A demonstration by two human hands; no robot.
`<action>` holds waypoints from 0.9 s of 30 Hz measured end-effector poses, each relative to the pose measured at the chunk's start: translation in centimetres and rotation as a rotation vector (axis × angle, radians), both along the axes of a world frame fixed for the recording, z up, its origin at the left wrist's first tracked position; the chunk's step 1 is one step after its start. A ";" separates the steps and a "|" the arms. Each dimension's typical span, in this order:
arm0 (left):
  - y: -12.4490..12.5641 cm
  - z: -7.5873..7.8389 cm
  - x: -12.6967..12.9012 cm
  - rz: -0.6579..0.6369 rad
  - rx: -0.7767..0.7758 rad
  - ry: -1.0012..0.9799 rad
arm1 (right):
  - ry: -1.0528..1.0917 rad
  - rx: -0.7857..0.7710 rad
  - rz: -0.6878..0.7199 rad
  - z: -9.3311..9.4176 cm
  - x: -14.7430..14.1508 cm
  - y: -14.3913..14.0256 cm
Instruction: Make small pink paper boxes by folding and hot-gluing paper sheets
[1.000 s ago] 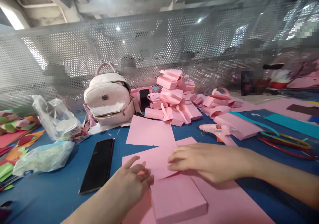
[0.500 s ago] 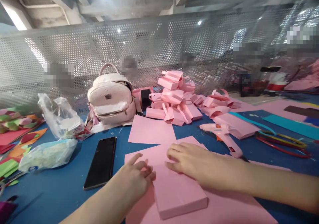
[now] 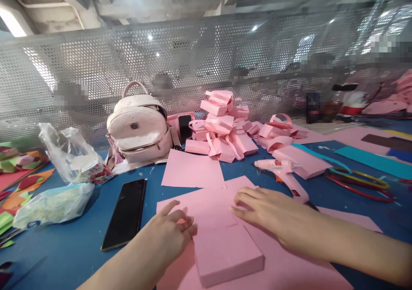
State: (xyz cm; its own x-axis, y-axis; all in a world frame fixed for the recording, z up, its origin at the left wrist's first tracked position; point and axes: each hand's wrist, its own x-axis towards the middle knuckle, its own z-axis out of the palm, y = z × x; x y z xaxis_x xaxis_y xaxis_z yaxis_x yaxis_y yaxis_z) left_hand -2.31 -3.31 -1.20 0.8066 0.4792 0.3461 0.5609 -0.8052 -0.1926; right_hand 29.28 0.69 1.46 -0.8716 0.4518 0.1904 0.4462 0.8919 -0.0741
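Note:
A flat pink paper box lies in front of me on large pink paper sheets. At its far left corner is my left hand, fingers loosely bent and apart, the fingertips by the box's edge. Beyond the box's far right corner, my right hand rests palm down, fingers bent and apart on the pink paper. I see nothing held in either hand. Another pink sheet lies just past them. To the right of the right hand is a pink hot glue gun.
A black phone lies left of my left hand. Behind stand a pale pink backpack and a pile of folded pink paper boxes. Plastic bags lie at left, coloured strips at right. A perforated metal screen closes the back.
My right hand has slid right, off the box's top onto the paper beyond it, uncovering the box's far edge. My left hand has hardly moved. The view has shifted slightly.

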 end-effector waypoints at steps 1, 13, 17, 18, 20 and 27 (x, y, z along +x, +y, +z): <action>-0.1 0.7 0.1 0.004 -0.099 0.003 | -0.018 -0.037 -0.011 0.3 -0.1 0.1; 0.3 0.6 1.8 0.374 -0.623 -0.405 | 0.055 -0.311 -0.099 1.0 -3.1 1.2; 0.3 0.7 1.5 0.347 -0.599 -0.541 | 0.090 -0.254 -0.091 1.1 -4.5 1.4; 0.3 0.9 1.3 0.321 -0.577 -0.590 | 0.106 -0.238 -0.083 1.3 -4.7 1.6; 0.3 1.5 1.0 0.261 -0.516 -0.686 | 0.156 -0.201 -0.054 1.8 -5.2 1.8; -0.7 3.5 0.5 0.058 -0.082 -0.763 | 0.394 0.148 0.128 3.5 -4.8 1.2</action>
State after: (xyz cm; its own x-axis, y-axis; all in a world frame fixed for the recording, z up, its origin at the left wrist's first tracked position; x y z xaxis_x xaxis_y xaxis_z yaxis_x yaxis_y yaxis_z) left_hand -1.78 -4.02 2.32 0.3316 0.5615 0.7581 0.5565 -0.7653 0.3235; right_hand 24.49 1.85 4.99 -0.7664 0.2879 0.5743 0.2947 0.9519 -0.0839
